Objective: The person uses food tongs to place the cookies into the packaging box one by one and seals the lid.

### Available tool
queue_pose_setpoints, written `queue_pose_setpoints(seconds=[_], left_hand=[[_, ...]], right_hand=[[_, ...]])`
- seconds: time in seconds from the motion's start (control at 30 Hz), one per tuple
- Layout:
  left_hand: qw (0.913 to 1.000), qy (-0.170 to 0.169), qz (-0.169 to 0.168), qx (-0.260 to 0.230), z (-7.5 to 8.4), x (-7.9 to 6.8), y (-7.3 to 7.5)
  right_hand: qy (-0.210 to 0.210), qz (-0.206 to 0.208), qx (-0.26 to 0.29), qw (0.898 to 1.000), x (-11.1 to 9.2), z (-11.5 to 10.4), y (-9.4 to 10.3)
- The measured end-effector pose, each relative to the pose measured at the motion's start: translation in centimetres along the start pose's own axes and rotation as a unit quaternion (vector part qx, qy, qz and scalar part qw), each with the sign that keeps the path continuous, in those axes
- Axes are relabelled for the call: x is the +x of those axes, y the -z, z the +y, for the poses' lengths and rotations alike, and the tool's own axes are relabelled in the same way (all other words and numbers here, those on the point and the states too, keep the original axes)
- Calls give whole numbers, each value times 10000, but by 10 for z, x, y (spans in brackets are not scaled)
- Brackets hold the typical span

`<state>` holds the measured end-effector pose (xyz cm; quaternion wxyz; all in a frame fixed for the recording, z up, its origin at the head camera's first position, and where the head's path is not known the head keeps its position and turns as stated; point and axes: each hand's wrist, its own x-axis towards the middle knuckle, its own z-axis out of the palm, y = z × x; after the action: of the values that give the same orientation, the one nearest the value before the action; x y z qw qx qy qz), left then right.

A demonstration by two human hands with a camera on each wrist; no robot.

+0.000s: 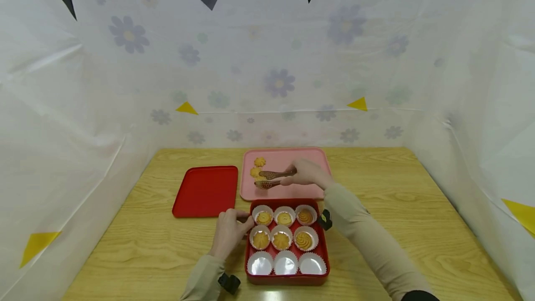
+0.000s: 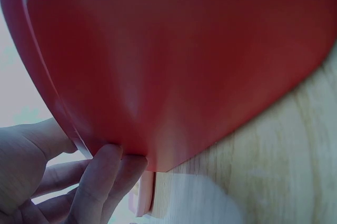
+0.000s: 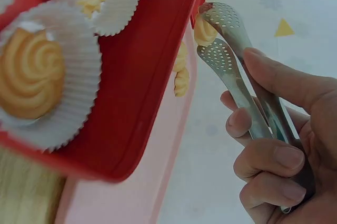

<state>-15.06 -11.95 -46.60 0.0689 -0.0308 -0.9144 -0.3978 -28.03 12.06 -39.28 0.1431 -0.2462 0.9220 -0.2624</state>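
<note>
My right hand (image 1: pixel 307 174) holds metal tongs (image 3: pixel 263 103) above the pink tray (image 1: pixel 292 192). Their perforated tips stand on either side of a piped butter cookie (image 3: pixel 204 32). More cookies (image 1: pixel 260 161) lie along the tray's left part. With thumb at the rim and fingers against the outer wall, my left hand (image 1: pixel 230 230) grips the red box (image 1: pixel 288 280) at its back left side. Inside the box are white paper cups (image 1: pixel 286 263) in three rows. Cookies (image 1: pixel 303 240) fill the back and middle rows; the three front cups are empty.
A flat red square lid (image 1: pixel 205 192) lies on the wooden table (image 1: pixel 138 240), left of the pink tray. The box stands directly in front of that tray. White sheeting with flower prints (image 1: pixel 280 82) encloses the table at the back and sides.
</note>
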Motion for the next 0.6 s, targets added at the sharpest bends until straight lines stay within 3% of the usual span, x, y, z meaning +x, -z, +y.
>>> queue_pose_setpoints(seconds=[0.23,0.43,0.6], left_hand=[[9998,124,-160,-29,-1,-2,-1],[9999,85,-81,-47,0,-1,-1],[9999,77,-97,-4,0,-1,-2]], right_hand=[[563,326,339,9973,-38,21,-2],[1078,468,482,9919,-68,32,-5],[1111,660,318,9911,-93,36,-14]])
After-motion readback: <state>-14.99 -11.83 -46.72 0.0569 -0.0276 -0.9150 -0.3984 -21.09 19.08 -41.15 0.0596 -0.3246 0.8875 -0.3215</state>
